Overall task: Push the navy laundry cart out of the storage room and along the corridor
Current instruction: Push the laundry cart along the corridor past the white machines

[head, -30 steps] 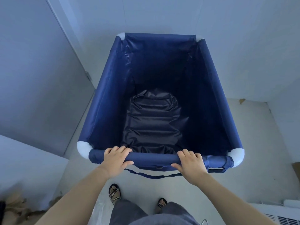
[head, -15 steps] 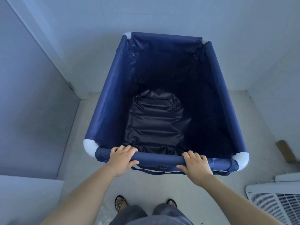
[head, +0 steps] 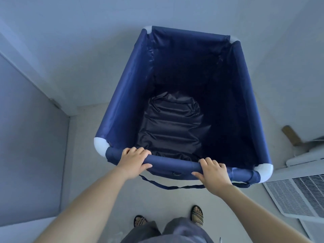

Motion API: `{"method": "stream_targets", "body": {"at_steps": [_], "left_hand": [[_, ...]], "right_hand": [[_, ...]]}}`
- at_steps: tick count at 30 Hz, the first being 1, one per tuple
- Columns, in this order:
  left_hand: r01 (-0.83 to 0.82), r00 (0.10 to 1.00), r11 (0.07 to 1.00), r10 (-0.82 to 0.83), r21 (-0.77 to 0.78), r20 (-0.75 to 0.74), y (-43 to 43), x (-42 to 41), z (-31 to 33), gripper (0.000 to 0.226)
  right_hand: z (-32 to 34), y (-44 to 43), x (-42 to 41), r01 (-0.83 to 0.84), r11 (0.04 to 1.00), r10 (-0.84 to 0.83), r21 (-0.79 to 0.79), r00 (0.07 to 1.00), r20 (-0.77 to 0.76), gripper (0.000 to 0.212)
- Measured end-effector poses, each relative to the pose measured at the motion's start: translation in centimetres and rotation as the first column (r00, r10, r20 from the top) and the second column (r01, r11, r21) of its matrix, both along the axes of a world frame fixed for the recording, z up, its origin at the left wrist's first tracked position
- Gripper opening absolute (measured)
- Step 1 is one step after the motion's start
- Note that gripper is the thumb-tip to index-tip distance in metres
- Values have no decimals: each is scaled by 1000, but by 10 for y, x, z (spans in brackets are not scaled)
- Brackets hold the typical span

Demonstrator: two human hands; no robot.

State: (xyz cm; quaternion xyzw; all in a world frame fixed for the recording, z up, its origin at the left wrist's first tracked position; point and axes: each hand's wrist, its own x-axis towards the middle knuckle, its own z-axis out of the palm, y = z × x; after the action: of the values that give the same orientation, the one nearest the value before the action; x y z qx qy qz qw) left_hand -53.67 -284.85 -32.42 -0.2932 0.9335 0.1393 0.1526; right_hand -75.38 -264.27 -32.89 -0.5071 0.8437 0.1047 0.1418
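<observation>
The navy laundry cart (head: 126, 95) fills the middle of the head view, a deep fabric bin with white corner joints. Crumpled dark liner fabric lies at its bottom. My left hand (head: 134, 162) is wrapped over the near top rail toward its left end. My right hand (head: 213, 174) grips the same rail toward its right end. A loose navy strap (head: 175, 187) hangs below the rail between my hands.
A grey door (head: 29, 146) stands at the left, its hinge beside a white wall. White vented appliances (head: 298, 195) lie on the floor at the right, close to the cart's near right corner. A brown cardboard piece (head: 292, 135) rests behind them. My sandalled feet stand on pale floor.
The cart has swung to the right in view and its near rail now slopes down to the right. The vented appliances came further into view. Both hands kept their grip.
</observation>
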Motion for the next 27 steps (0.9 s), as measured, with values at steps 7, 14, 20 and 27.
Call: {"method": "stream_targets", "body": {"at_steps": [7, 14, 20, 27], "left_hand": [[81, 997, 996, -82, -22, -14, -32, 0, -4, 40], [132, 990, 988, -135, -84, -33, -64, -11, -10, 40], [185, 981, 980, -188, -70, -44, -97, -33, -13, 39], [250, 967, 966, -253, -66, -38, -140, -83, -13, 38]], "right_hand": [[-2, -13, 14, 68, 998, -69, 14, 994, 83, 51], [-1, -33, 12, 88, 996, -91, 25, 983, 162, 49], [-9, -47, -1, 56, 996, -46, -75, 990, 131, 47], [-11, -80, -35, 114, 989, -102, -91, 986, 131, 48]]}}
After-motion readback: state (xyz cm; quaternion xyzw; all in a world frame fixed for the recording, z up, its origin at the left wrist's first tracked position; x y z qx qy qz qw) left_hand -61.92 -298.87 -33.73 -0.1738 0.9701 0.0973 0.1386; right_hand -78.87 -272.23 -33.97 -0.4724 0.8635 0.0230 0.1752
